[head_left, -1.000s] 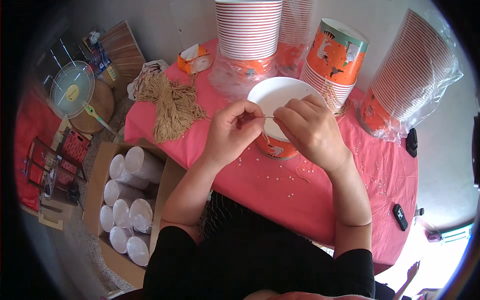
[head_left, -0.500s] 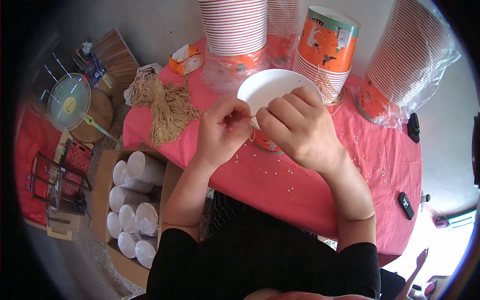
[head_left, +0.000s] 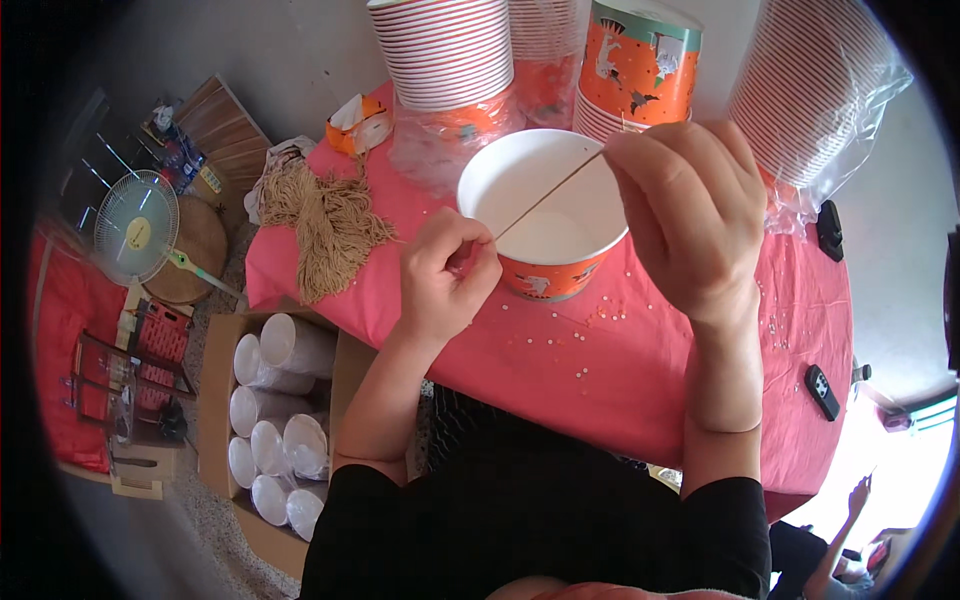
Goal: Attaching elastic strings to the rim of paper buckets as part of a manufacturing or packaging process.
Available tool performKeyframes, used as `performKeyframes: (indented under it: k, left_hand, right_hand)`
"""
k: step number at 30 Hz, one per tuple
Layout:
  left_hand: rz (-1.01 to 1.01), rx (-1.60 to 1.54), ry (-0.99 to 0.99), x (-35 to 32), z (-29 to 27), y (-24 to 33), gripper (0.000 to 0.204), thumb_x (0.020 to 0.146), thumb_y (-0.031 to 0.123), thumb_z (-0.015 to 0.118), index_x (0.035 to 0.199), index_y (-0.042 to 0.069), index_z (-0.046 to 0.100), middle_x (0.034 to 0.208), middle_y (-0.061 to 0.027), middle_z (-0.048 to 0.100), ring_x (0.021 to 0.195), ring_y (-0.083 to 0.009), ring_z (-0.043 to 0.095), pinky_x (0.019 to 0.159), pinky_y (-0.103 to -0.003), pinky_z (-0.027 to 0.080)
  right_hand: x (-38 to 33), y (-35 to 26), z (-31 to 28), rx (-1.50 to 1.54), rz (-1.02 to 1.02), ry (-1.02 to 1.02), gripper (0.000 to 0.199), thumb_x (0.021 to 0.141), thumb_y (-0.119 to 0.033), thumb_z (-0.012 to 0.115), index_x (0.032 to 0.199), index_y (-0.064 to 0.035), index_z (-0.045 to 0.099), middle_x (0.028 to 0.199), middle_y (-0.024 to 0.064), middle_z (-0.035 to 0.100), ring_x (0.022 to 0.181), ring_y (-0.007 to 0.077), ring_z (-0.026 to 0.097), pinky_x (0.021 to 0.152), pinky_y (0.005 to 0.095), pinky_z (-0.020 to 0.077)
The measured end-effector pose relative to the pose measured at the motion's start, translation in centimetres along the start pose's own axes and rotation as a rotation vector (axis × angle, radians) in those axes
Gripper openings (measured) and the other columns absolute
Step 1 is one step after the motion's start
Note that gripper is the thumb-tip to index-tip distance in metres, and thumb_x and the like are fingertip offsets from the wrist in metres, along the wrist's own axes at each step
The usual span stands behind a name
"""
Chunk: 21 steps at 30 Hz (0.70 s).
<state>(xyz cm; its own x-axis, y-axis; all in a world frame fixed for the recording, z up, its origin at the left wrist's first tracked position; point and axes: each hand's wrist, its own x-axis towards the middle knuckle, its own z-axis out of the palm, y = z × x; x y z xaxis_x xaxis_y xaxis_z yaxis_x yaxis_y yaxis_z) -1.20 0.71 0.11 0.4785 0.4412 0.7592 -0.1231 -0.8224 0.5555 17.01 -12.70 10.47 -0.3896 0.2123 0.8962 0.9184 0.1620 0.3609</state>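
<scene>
A thin tan cord runs taut on a slant between my hands, over the mouth of a paper bucket. The bucket stands upright, white inside and orange with animal pictures outside. My left hand pinches the lower end of the cord at the bucket's near left side. Higher up on the right, my right hand grips the other end between thumb and forefinger and hides part of the bucket's right rim. To the left lies a bundle of tan cords on the pink-covered table.
Behind stand a stack of white-rimmed buckets, an orange bucket stack and a bagged stack. Small paper dots litter the cloth. A remote lies at right. A carton of wrapped cups stands at lower left.
My right hand has moved up and right, away from my left, drawing the cord out straight. My left hand stays near the bucket's rim. The view has shifted slightly.
</scene>
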Motion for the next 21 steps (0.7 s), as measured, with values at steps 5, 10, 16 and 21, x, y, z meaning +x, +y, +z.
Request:
performKeyframes:
  k: [5, 10, 16, 21]
  left_hand:
    - [0.037, 0.036, -0.076, 0.3, -0.3, 0.2, 0.012, 0.073, -0.005, 0.064, 0.079, 0.003, 0.058, 0.071, -0.0027, 0.053, 0.055, -0.0108, 0.046, 0.049, -0.025, 0.035]
    - [0.003, -0.003, -0.049, -0.1, -0.8, 0.1, 0.013, 0.076, -0.005, 0.064, 0.086, 0.002, 0.061, 0.073, -0.0015, 0.054, 0.057, -0.009, 0.047, 0.05, -0.024, 0.037]
    - [-0.01, -0.086, 0.096, -2.9, 0.0, 0.8, 0.021, 0.082, -0.002, 0.063, 0.103, -0.001, 0.063, 0.081, -0.003, 0.062, 0.062, -0.0056, 0.052, 0.055, -0.021, 0.042]
    - [-0.057, -0.04, -0.188, -2.3, 2.0, 2.8, 0.035, 0.084, 0.005, 0.068, 0.118, 0.002, 0.061, 0.074, -0.0016, 0.06, 0.054, -0.0066, 0.049, 0.048, -0.023, 0.04]
  right_hand:
    - [-0.1, 0.1, 0.1, -0.018, 0.01, 0.06, 0.02, 0.066, -0.007, 0.064, 0.085, -0.0053, 0.059, 0.072, 0.0018, 0.053, 0.06, 0.0172, 0.056, 0.056, 0.0306, 0.0413]
    - [-0.3, 0.3, -0.1, -0.007, 0.074, 0.017, 0.022, 0.066, -0.004, 0.066, 0.087, -0.005, 0.06, 0.072, 0.0021, 0.053, 0.059, 0.0178, 0.056, 0.055, 0.0309, 0.0426]
    - [-0.3, 0.3, -0.6, 0.054, 0.15, -0.065, 0.017, 0.075, 0.007, 0.07, 0.088, -0.0024, 0.062, 0.072, 0.0065, 0.061, 0.059, 0.0224, 0.057, 0.055, 0.0321, 0.0445]
    - [-0.5, 0.8, -0.6, 0.086, 0.237, -0.058, 0.02, 0.075, 0.009, 0.067, 0.091, -0.0024, 0.062, 0.075, 0.0067, 0.061, 0.061, 0.0215, 0.057, 0.054, 0.0317, 0.0442]
